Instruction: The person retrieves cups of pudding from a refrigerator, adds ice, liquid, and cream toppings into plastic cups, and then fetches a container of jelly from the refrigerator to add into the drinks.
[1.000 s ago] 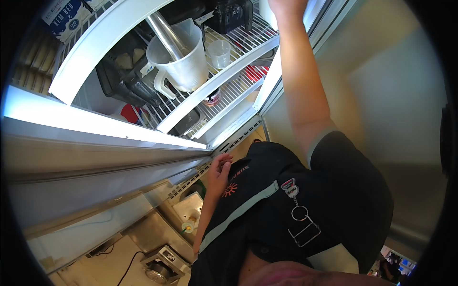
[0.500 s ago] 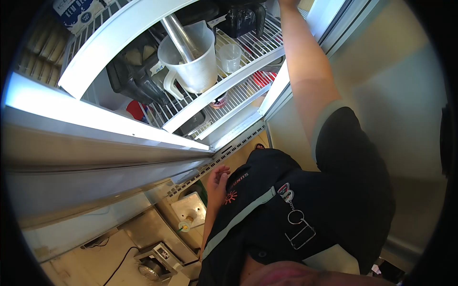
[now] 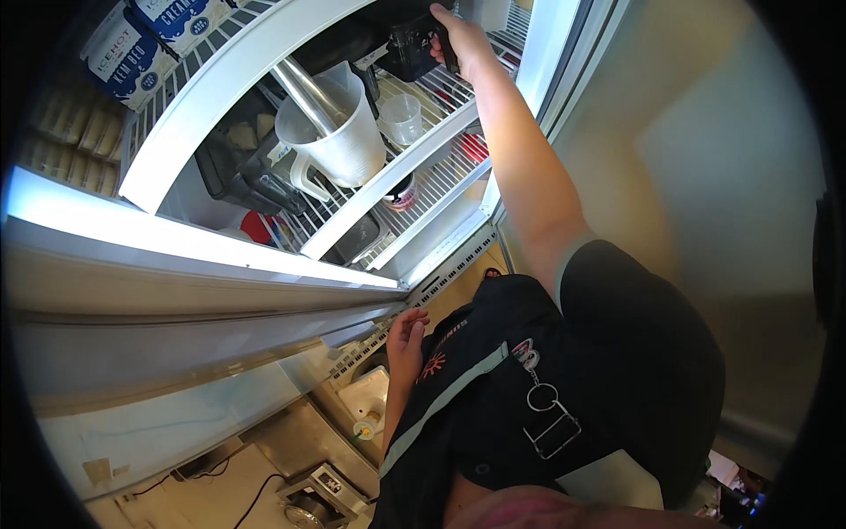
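Observation:
My right hand [image 3: 467, 46] reaches into a lit fridge, its fingers wrapped round the handle of a dark, see-through pitcher [image 3: 410, 51] on the upper wire shelf. Left of that pitcher stands a white plastic measuring jug [image 3: 344, 145] with a metal rod [image 3: 308, 97] leaning in it. A small clear cup [image 3: 402, 118] sits between the jug and my right forearm. Down by my apron hangs my left hand [image 3: 407, 339], open, with fingers loosely bent and nothing seen in it.
Another dark container [image 3: 256, 172] lies left of the jug. Blue-and-white cartons [image 3: 132, 66] are at the upper left. The fridge's white frame [image 3: 211, 84] crosses in front. A wire shelf [image 3: 436, 176] runs below. Steel kitchen equipment [image 3: 322, 494] stands at lower left.
My right hand has moved left from the fridge's right edge and taken hold of the dark pitcher's handle. The view has shifted slightly; my left hand stays low by the apron.

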`<state>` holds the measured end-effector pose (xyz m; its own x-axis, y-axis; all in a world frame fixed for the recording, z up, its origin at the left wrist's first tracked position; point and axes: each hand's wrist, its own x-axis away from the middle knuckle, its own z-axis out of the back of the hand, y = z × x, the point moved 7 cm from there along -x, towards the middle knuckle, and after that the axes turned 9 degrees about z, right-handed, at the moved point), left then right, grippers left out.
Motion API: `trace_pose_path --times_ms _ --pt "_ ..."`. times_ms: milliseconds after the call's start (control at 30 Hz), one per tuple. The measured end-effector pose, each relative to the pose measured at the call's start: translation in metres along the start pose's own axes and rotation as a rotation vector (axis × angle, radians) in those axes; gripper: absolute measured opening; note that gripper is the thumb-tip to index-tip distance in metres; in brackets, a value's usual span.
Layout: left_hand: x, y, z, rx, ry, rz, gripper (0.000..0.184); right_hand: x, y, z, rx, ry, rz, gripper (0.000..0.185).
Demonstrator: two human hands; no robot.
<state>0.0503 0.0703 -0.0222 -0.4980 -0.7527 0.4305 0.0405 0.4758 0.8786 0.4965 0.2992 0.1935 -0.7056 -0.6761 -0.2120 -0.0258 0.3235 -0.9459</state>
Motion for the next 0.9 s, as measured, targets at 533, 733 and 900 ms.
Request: trace_pose_path --times_ms 533,733,900 --pt "-0.005 0.001 -0.017 -0.012 -0.147 -0.013 0.026 0.091 -0.09 0.048 0.194 0.058 0.106 0.05" --pt "-0.024 0.027 -0.054 -0.061 -0.3 -0.072 0.025 0.146 -0.098 0.07 0.21 0.151 0.156 0.052" --pt "-0.059 0.06 -0.101 -0.091 -0.489 -0.183 0.025 0.195 -0.113 0.088 0.137 0.221 0.32 0.046"
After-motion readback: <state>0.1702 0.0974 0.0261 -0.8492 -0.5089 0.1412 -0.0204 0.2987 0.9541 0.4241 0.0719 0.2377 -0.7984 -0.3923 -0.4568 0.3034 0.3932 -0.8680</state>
